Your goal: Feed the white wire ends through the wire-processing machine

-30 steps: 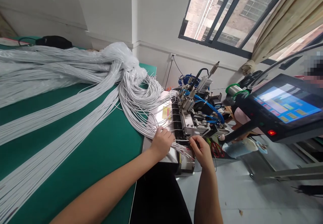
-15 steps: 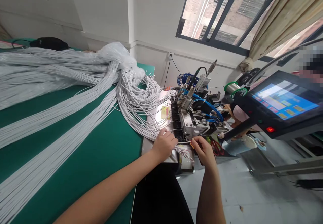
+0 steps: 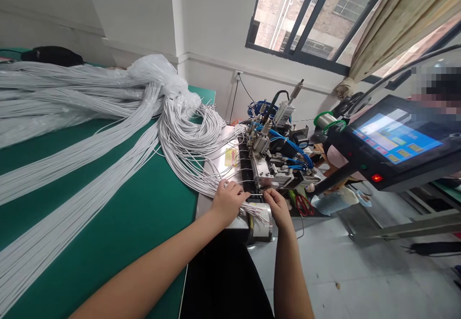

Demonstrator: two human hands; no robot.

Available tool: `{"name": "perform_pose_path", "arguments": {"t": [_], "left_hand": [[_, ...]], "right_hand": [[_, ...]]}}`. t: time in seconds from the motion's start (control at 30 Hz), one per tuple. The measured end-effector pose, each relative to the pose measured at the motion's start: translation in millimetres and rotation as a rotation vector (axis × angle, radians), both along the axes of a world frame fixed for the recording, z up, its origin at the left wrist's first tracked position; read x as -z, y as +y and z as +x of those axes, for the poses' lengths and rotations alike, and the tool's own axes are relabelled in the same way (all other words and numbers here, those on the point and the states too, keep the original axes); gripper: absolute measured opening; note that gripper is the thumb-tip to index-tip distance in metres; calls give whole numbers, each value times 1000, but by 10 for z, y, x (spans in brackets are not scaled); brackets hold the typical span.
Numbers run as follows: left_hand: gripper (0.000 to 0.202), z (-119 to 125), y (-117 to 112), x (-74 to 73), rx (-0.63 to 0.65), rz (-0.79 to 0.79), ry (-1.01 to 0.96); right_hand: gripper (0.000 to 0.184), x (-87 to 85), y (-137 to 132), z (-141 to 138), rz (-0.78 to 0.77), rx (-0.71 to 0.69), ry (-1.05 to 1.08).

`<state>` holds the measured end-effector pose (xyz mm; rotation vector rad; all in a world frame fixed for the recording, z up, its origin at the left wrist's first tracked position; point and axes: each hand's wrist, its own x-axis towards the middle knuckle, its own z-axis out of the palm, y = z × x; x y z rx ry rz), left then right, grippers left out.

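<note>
A single white cable (image 3: 256, 194) runs between my hands at the near end of the bench machine (image 3: 262, 165). My left hand (image 3: 228, 203) is closed on that cable, and several loose cable ends (image 3: 257, 209) stick out beneath it. With thumb and index finger, my right hand (image 3: 278, 207) pinches the cable's tip; the fingers hide the tip itself. Behind my left hand a thick bundle of white cables (image 3: 196, 134) curls over a metal plate (image 3: 211, 208). Some cables from it lead into the machine's black row of slots (image 3: 245, 158).
White cable bundles cover much of the green table (image 3: 144, 232) to the left. A screen (image 3: 399, 134) on an arm stands at the right, beside a wire spool (image 3: 326, 121). Red-handled scissors (image 3: 305, 205) lie beyond my right hand. Part of another person shows behind the screen.
My right hand has come closer to the machine and to my left hand. A small orange bit at its fingertips no longer shows. The whole view has shifted slightly.
</note>
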<state>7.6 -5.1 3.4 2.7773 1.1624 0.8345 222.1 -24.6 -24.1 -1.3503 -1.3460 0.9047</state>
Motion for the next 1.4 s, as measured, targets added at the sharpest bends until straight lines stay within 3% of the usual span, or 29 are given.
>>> {"name": "perform_pose_path", "arguments": {"t": [0.13, 0.43, 0.67, 0.87, 0.97, 1.2, 1.4], "left_hand": [[37, -7, -10, -20, -3, -43, 14], [33, -8, -16, -18, -31, -91, 6], [59, -21, -31, 11, -123, -76, -30], [44, -17, -44, -24, -111, -33, -55], [35, -16, -33, -10, -88, -3, -86], [31, -21, 6, 74, -38, 94, -127], [31, -28, 2, 64, -31, 105, -131]], "right_hand": [[30, 88, 36, -25, -115, 22, 235], [37, 116, -14, -53, -156, 63, 290], [34, -10, -319, 41, 13, 250, -39], [26, -350, -531, -15, 97, 76, -338], [23, -427, -527, -71, 152, 39, -439], [22, -468, -486, -125, 174, 17, -474], [23, -458, -395, -173, 174, 29, -449]]}}
